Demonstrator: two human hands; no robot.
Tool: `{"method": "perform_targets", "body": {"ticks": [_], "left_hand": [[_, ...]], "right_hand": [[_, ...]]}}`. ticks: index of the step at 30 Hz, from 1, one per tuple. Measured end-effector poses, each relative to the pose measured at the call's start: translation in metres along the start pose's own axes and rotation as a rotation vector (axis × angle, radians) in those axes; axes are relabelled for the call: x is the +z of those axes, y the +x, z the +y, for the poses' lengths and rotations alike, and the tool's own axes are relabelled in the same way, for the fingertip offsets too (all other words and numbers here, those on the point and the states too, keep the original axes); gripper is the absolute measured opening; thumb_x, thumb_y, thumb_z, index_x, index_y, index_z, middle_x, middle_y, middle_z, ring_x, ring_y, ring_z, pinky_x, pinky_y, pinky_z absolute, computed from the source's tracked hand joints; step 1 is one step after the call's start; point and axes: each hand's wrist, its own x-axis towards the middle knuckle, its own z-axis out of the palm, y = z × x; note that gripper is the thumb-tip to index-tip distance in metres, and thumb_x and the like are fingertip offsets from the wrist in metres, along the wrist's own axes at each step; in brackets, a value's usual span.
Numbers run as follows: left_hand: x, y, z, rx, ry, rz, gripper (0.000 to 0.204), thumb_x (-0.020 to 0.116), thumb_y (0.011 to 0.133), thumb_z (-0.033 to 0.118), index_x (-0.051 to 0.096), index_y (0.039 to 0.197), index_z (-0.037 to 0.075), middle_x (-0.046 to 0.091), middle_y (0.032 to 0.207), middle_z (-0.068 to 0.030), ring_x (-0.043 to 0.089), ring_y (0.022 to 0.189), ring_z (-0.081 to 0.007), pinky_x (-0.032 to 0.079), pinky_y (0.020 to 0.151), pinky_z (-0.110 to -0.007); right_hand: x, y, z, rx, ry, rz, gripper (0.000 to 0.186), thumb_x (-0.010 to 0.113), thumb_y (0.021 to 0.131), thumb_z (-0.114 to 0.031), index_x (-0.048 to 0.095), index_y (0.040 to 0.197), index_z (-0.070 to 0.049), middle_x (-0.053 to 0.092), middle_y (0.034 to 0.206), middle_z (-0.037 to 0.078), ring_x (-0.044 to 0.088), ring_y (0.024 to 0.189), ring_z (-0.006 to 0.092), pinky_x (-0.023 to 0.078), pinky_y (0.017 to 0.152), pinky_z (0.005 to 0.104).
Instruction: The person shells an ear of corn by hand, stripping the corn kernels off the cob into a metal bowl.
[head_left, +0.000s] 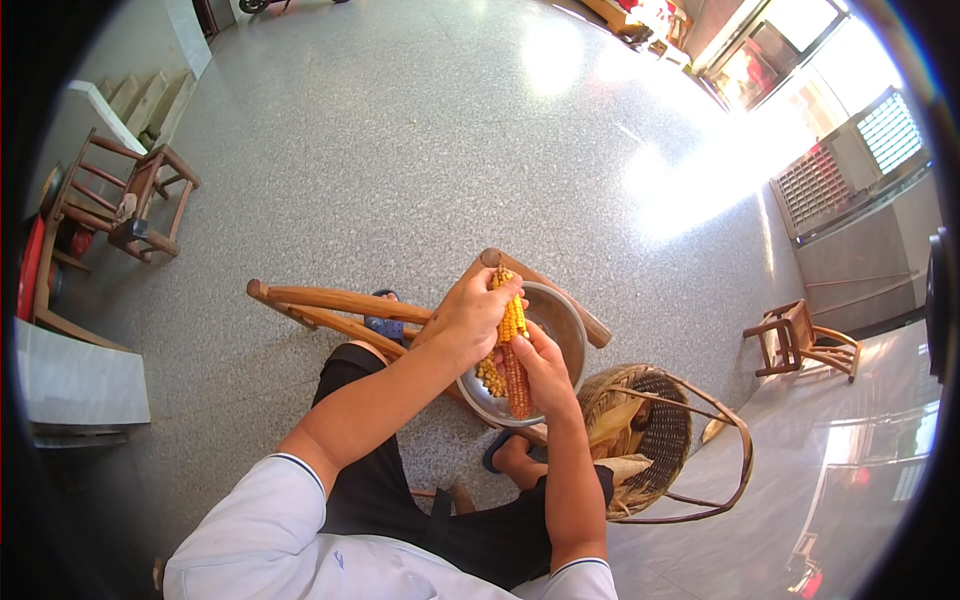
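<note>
An ear of corn is held tilted over a metal basin. Its upper stretch carries yellow kernels, while the lower stretch is reddish and bare; I cannot tell whether this is one ear or a second cob against it. My left hand wraps the kernel-covered upper part, thumb on top. Lower down, my right hand grips around where yellow meets red. Loose yellow kernels lie in the basin, partly hidden by my hands and the cob.
Right of the basin stands a woven basket with a hoop handle, holding pale husks. A wooden frame surrounds the basin's far and left sides. Small wooden chairs stand at the left and right. My legs flank the basin's near side.
</note>
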Motion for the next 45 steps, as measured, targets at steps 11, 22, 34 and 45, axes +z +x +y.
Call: {"method": "perform_targets", "body": {"ticks": [11, 22, 34, 45], "left_hand": [[0.001, -0.002, 0.0, -0.003, -0.011, -0.004, 0.019, 0.061, 0.093, 0.013, 0.049, 0.104, 0.002, 0.056, 0.087, -0.0086, 0.059, 0.077, -0.0172, 0.053, 0.065, -0.03], [-0.004, 0.0, -0.002, 0.011, 0.022, -0.023, 0.02, 0.061, 0.094, 0.016, 0.049, 0.105, 0.004, 0.057, 0.09, -0.0074, 0.059, 0.081, -0.0169, 0.052, 0.074, -0.03], [-0.001, -0.001, -0.002, 0.041, 0.045, 0.004, 0.022, 0.06, 0.094, 0.014, 0.048, 0.106, 0.001, 0.06, 0.094, -0.01, 0.062, 0.085, -0.0179, 0.054, 0.075, -0.031], [0.0, -0.003, 0.003, 0.021, 0.021, 0.019, 0.022, 0.058, 0.094, 0.012, 0.046, 0.108, 0.0, 0.06, 0.09, -0.0103, 0.061, 0.079, -0.0169, 0.054, 0.068, -0.03]], "right_hand": [[0.004, -0.003, -0.006, 0.026, -0.029, 0.014, 0.044, 0.048, 0.096, -0.01, 0.039, 0.138, 0.0, 0.059, 0.094, 0.006, 0.059, 0.079, 0.0118, 0.05, 0.071, 0.0257], [0.018, -0.006, -0.006, -0.252, -0.725, 0.171, 0.049, 0.038, 0.098, -0.013, 0.031, 0.145, -0.002, 0.061, 0.099, 0.011, 0.061, 0.081, 0.0152, 0.05, 0.075, 0.0294], [0.006, 0.0, -0.002, -0.129, -0.156, 0.14, 0.038, 0.039, 0.1, -0.018, 0.049, 0.131, 0.001, 0.061, 0.093, 0.006, 0.06, 0.076, 0.01, 0.048, 0.067, 0.0234], [0.005, -0.002, -0.002, -0.044, -0.156, 0.1, 0.043, 0.047, 0.101, -0.025, 0.044, 0.136, 0.0, 0.061, 0.098, 0.005, 0.06, 0.079, 0.0092, 0.051, 0.069, 0.0237]]}}
